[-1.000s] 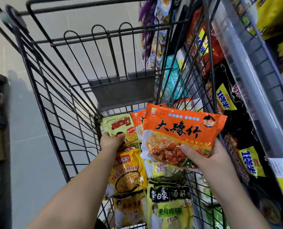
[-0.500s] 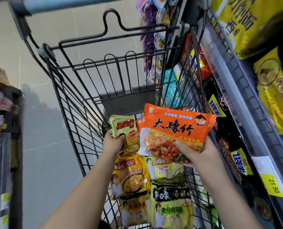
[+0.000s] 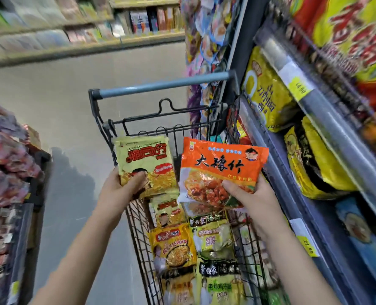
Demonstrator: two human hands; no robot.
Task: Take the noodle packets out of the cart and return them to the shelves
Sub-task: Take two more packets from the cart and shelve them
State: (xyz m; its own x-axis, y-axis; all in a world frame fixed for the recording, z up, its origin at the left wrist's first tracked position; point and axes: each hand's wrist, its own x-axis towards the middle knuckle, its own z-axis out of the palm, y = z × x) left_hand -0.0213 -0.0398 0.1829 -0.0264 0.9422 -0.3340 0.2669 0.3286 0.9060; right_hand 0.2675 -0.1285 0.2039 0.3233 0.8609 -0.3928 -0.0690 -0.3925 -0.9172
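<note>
On the head camera, I have two packets held up above the cart (image 3: pixel 136 227). My left grip (image 3: pixel 121 190) is curled round the lower edge of the pale yellow packet (image 3: pixel 145 159), thumb across its front. My right grip (image 3: pixel 255 199) pinches the lower right corner of the orange packet (image 3: pixel 220 170), thumb on the printed face. More noodle packets (image 3: pixel 171 247) lie in the cart below. The shelves (image 3: pixel 336 119) stand just beside the cart on my right. I judge these packets light, with slick, crinkly film over a brittle noodle block. So I would hold them by the edge, firmly but without squeezing the middle, and slide each one in flat.
</note>
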